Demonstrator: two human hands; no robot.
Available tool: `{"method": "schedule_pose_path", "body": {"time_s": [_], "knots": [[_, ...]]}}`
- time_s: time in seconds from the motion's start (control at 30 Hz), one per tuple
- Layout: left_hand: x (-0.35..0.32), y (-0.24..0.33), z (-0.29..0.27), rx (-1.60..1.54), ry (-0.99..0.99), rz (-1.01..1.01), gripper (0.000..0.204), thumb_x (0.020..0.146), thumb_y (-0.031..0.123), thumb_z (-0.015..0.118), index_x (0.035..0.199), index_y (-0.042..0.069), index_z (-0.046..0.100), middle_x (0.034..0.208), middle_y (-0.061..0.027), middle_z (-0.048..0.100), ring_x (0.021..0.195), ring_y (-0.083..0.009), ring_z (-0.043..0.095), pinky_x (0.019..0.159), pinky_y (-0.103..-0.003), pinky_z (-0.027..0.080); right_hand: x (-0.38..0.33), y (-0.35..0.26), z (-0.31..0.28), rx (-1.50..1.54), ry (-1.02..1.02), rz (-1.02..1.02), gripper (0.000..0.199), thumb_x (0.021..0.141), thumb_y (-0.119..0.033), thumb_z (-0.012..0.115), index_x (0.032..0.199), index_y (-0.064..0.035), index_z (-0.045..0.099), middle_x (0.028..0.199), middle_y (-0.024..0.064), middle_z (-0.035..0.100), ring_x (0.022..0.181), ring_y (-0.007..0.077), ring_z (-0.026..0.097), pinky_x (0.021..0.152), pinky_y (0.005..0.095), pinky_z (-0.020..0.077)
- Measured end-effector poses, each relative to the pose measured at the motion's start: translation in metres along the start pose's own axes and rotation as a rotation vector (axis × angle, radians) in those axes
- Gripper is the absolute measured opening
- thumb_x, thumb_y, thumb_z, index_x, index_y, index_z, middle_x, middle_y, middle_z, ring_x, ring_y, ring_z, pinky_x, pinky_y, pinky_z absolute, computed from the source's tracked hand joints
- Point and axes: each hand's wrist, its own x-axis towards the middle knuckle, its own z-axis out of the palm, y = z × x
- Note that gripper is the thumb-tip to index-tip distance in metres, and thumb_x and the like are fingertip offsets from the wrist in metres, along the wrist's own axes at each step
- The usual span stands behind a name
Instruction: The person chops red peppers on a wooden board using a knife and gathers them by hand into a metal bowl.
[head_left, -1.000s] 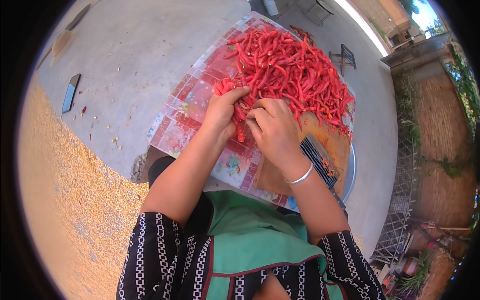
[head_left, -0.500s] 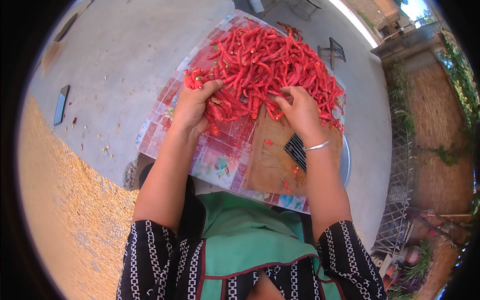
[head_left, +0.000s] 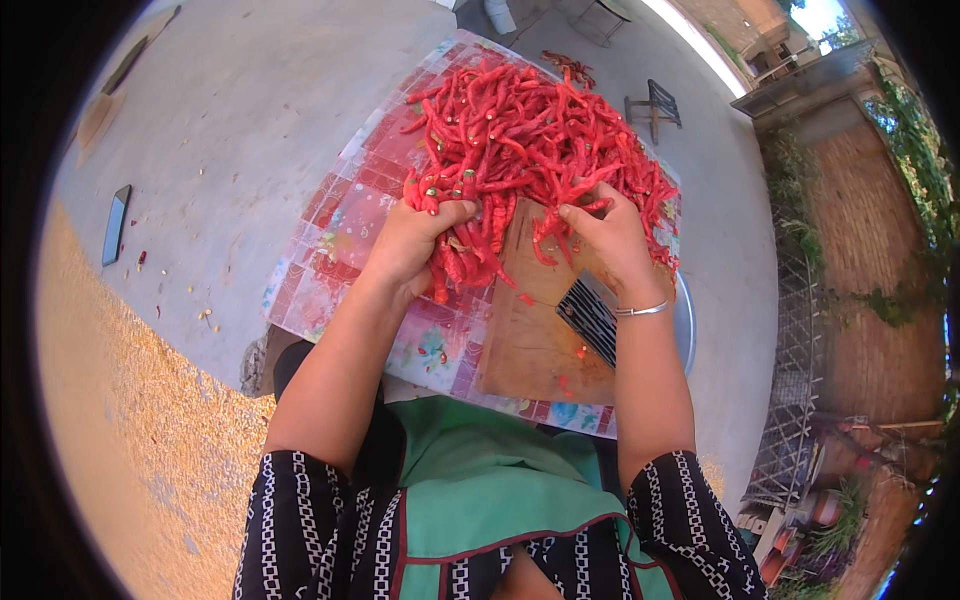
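— Head view: what differs from half a second back?

— Both hands have drawn nearer the body. The left hand, earlier spread flat on the heap's near left edge, now curls around a bunch of red chillies. The right hand, which lay on the right flank of the pile, has moved in towards the middle.

— Which way does that bunch run?

— Its long axis goes roughly away from the person, the lower tips hanging towards the body past the palm; the upper ends merge into the chilli pile, so I cannot tell stems from tips there.

— And the grip?

— The left fingers close on the bunch, the chillies lying just right of the palm, under the thumb. The right hand is half cupped, fingertips in the near edge of the pile, with a few chillies under them; whether it truly grasps them I cannot tell.

— Around them?

— A wooden cutting board lies between the wrists on a patterned mat, with a cleaver beside the right wrist.
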Motion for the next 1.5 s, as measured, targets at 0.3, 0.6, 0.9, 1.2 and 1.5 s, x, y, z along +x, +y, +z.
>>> {"method": "schedule_pose_path", "body": {"time_s": [0.3, 0.6, 0.9, 1.2, 1.5], "knots": [[-0.009, -0.019, 0.013, -0.332, -0.156, -0.152, 0.038, 0.085, 0.005, 0.063, 0.122, 0.001, 0.054, 0.111, -0.0130, 0.065, 0.099, -0.0233, 0.066, 0.089, -0.038, 0.054, -0.017, 0.003, 0.036, -0.083, 0.218, -0.411, 0.021, 0.079, 0.001, 0.071, 0.098, -0.0041, 0.065, 0.104, 0.0088, 0.059, 0.094, 0.0186, 0.061, 0.079, 0.0297, 0.0500], [-0.006, -0.024, -0.007, -0.446, -0.271, -0.177, 0.036, 0.087, 0.009, 0.061, 0.122, -0.001, 0.055, 0.114, -0.0169, 0.065, 0.102, -0.0256, 0.065, 0.091, -0.041, 0.054, -0.058, -0.010, 0.066, -0.371, 0.059, -0.669, 0.033, 0.073, 0.009, 0.066, 0.102, -0.0067, 0.064, 0.108, 0.0117, 0.061, 0.098, 0.0308, 0.062, 0.081, 0.0375, 0.0518], [0.007, 0.029, -0.036, -0.237, -0.020, 0.198, 0.032, 0.086, 0.007, 0.062, 0.117, -0.002, 0.056, 0.101, -0.0112, 0.064, 0.090, -0.0219, 0.065, 0.082, -0.038, 0.056, 0.012, -0.019, 0.035, -0.603, 0.000, -0.434, 0.032, 0.078, 0.001, 0.063, 0.109, -0.0072, 0.064, 0.110, 0.0104, 0.062, 0.102, 0.0280, 0.060, 0.085, 0.0361, 0.0513], [0.004, 0.027, -0.034, -0.170, 0.081, 0.096, 0.029, 0.085, 0.005, 0.063, 0.114, -0.002, 0.060, 0.095, -0.0092, 0.067, 0.084, -0.0202, 0.066, 0.076, -0.034, 0.057, 0.054, 0.034, 0.055, -0.970, -0.085, -0.612, 0.033, 0.076, -0.007, 0.067, 0.108, -0.0071, 0.061, 0.093, 0.0102, 0.063, 0.091, 0.0287, 0.059, 0.080, 0.0400, 0.0506], [0.005, 0.003, -0.007, -0.248, -0.003, 0.011, 0.025, 0.084, -0.002, 0.062, 0.108, -0.001, 0.060, 0.101, -0.0112, 0.067, 0.091, -0.0224, 0.068, 0.082, -0.037, 0.057, 0.016, -0.012, 0.054, 0.104, -0.145, -0.080, 0.018, 0.084, -0.004, 0.070, 0.100, -0.0027, 0.063, 0.090, 0.0002, 0.065, 0.080, 0.0084, 0.061, 0.073, 0.0242, 0.0505]]}}
